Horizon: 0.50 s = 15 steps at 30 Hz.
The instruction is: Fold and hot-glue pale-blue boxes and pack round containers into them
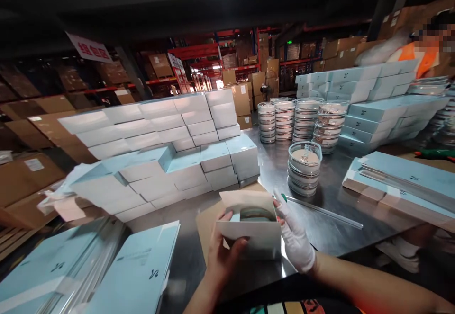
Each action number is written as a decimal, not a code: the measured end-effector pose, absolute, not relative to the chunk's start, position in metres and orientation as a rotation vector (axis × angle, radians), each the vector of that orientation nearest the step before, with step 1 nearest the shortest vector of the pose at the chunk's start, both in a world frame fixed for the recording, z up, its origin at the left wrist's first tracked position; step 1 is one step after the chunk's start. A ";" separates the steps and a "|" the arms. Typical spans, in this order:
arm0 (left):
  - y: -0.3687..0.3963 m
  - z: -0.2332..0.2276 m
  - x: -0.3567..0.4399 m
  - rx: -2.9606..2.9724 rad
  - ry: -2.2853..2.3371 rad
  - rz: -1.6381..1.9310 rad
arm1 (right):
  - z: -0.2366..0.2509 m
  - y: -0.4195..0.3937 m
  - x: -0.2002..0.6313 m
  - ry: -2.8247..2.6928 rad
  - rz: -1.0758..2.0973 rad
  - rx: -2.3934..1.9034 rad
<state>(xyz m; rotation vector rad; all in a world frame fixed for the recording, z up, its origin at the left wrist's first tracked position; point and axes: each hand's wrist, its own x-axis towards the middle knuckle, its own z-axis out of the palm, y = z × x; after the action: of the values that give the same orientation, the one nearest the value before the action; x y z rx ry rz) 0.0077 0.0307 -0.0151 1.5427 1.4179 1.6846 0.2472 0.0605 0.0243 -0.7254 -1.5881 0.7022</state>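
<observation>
Carton [261,236] clasped by left hand [225,247] and gloved right hand [295,238] at the worktop's [330,229] near edge, with round item [258,214] inside, not yet closed, amid stacked closed boxes [181,176], flat cartons [135,266] and clear tubs [303,173] apparently unused.

Left hand [224,252]: bare, with bare left forearm [201,291].
Right hand [295,240]: one white glove [301,253], thin, creased fabric, ending at the wrist; some fingertips [277,203] seem to show beyond the cloth.
Right forearm [355,278]: bare.
Garment [280,289]: black, seen only at the lower edge; printed blocks [293,308] in green, cream, tan and orange-red, with dark divisions; details blurred.
</observation>
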 end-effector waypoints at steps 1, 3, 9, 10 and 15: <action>0.032 -0.012 0.010 1.567 1.402 1.724 | 0.026 0.061 0.245 -1.506 0.730 -0.753; 0.032 -0.010 0.014 1.634 1.356 1.785 | 0.029 0.060 0.247 -1.441 0.744 -0.747; 0.027 0.005 0.034 1.735 1.300 1.814 | 0.033 0.057 0.252 -1.524 0.861 -0.790; 0.027 0.008 0.038 1.745 1.283 1.799 | 0.037 0.059 0.249 -1.494 0.905 -0.827; 0.029 -0.007 0.043 1.504 1.233 1.982 | 0.056 0.070 0.231 -1.412 0.840 -1.007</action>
<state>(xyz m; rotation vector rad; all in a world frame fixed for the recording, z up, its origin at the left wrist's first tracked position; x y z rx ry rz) 0.0427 0.0291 -0.0066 1.5044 1.2331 1.9820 0.2313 0.0699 0.0556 -1.0066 -1.4123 0.8402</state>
